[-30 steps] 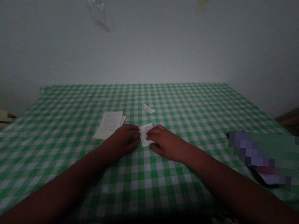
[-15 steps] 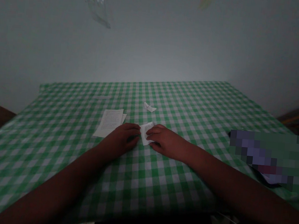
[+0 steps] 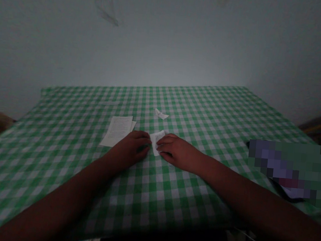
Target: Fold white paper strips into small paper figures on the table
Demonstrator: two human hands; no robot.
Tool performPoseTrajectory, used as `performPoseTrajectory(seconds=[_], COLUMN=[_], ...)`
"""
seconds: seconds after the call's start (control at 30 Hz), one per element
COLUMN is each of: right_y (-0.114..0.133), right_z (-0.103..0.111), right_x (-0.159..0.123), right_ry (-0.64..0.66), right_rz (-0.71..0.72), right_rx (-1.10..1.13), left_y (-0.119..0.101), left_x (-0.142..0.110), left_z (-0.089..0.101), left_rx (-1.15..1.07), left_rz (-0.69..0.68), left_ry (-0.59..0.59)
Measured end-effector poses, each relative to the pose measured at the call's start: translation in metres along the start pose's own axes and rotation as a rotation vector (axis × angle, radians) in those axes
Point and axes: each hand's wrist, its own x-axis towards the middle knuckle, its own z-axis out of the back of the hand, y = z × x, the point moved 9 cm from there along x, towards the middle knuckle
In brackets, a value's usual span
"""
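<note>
Paper slip (image 3: 157,142), thin and flimsy, lies on the gingham-clothed bench (image 3: 61,164) between left hand (image 3: 128,147) and right hand (image 3: 177,152), printed sheets (image 3: 117,131) nearby; curled fingertips (image 3: 162,145) touch its edges, pinch unclear. Likely light, creases easily; best taken by its long edges.

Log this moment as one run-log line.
left hand: at paper slip edge | right hand: fingers on paper slip | nearby: printed sheets, paper scrap
</note>
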Motion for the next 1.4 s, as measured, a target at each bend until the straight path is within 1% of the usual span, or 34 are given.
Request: performPoseTrajectory(seconds=[0.17,0.5,0.7,0.77,0.93,1.07,1.23,1.4], right_y=[-0.001,0.001,0.001,0.002,0.003,0.002,0.001,0.000], right_z=[-0.001,0.000,0.000,0.000,0.002,0.001,0.001,0.001], right_x=[0.000,0.003,0.003,0.003,0.003,0.003,0.003,0.003], right_ry=[-0.034,-0.039,-0.049,-0.045,-0.042,-0.034,-0.064,-0.069], right_rz=[0.006,0.001,0.003,0.009,0.009,-0.004,-0.015,-0.023], right_rx=[-0.006,0.013,0.039,0.041,0.050,0.055,0.068,0.067], left_y=[0.001,0.001,-0.005,-0.007,-0.013,-0.013,-0.017,-0.020], left_x=[0.000,0.000,-0.001,-0.001,-0.004,-0.006,-0.005,-0.004], left_z=[-0.001,-0.002,-0.002,-0.002,-0.005,-0.004,-0.001,0.003], left_rx=[0.005,0.020,0.025,0.034,0.057,0.057,0.016,-0.027], left_rz=[0.009,-0.005,-0.030,-0.027,-0.091,-0.122,-0.143,-0.141], left_ry=[0.005,0.014,0.030,0.055,0.134,0.148,0.180,0.191])
